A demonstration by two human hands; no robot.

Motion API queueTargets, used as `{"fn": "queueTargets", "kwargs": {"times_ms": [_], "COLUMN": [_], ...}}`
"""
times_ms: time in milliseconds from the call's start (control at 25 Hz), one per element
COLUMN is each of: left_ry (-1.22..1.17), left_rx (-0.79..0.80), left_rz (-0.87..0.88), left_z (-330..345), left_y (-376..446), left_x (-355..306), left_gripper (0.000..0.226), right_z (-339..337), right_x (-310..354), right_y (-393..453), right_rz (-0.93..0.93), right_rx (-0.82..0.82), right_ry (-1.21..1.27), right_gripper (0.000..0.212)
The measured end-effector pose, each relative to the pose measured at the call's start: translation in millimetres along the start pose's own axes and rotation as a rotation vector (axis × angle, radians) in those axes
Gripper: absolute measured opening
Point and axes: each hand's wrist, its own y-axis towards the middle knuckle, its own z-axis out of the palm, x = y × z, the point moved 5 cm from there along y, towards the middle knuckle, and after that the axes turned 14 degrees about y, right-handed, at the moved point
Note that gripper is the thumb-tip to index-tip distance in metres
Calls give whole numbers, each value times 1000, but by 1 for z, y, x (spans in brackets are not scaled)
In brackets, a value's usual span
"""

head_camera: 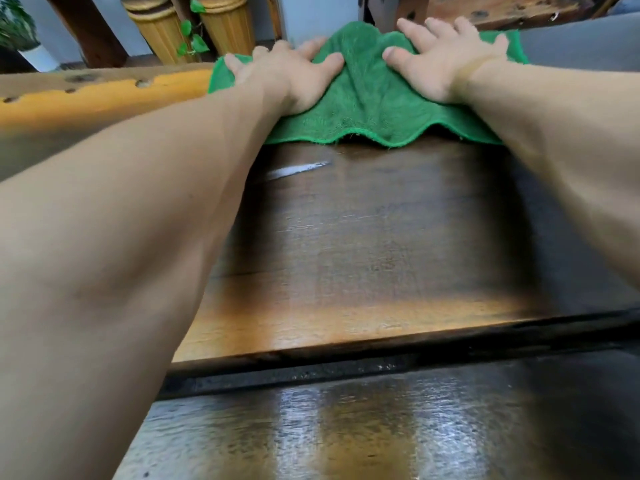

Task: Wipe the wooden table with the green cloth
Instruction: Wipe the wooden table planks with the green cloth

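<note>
The green cloth (370, 102) lies spread and rippled at the far edge of the dark wooden table (363, 244). My left hand (291, 74) presses flat on the cloth's left part with fingers spread. On its right part my right hand (446, 57) presses flat in the same way. Both arms reach far out over the tabletop. A pale wet streak (298, 169) shows on the wood just before the cloth's near hem.
A dark gap (381, 362) runs across the table between two planks. Beyond the far edge stand two ribbed wooden posts (194, 26) with a trailing green vine (192, 39). A potted plant (17, 29) sits at the top left.
</note>
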Motion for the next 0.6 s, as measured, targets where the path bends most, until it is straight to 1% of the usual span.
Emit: {"fn": "queueTargets", "kwargs": {"times_ms": [120,280,440,600], "left_ry": [-15,6,-3,43], "left_rx": [4,27,43,47], "left_rz": [79,199,245,255], "left_z": [-1,-3,-4,0], "left_y": [-12,-39,-80,-145], "left_x": [-10,-30,-36,-39], "left_gripper": [64,62,61,62], "right_z": [2,7,7,12], "right_x": [5,14,10,2], "right_y": [-8,-39,-81,-148], "right_rz": [-52,-144,-174,-175], "right_rx": [21,88,94,72], "right_ry": [-39,-50,-35,-41], "right_gripper": [68,59,58,59]}}
